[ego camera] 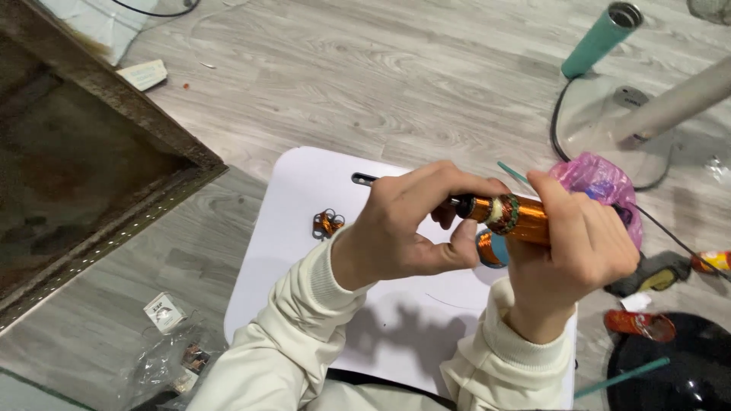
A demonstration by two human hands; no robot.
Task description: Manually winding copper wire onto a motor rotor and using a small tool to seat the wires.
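This looks like a room in a home used as a makeshift work corner — not a proper workshop. The floor (396, 76) is grey wood-look laminate, and the work goes on low down, over a small white board (304, 251) set on that floor. Household things stand about: the round base and pole of a floor fan (647, 106) with its black cable, a teal bottle (601, 38), a pink plastic bag (601, 183). Small coils of copper wire (327, 223), clear packets of parts (171, 358) and scattered hand tools (647, 278) lie loose — a hobby repair set-up.
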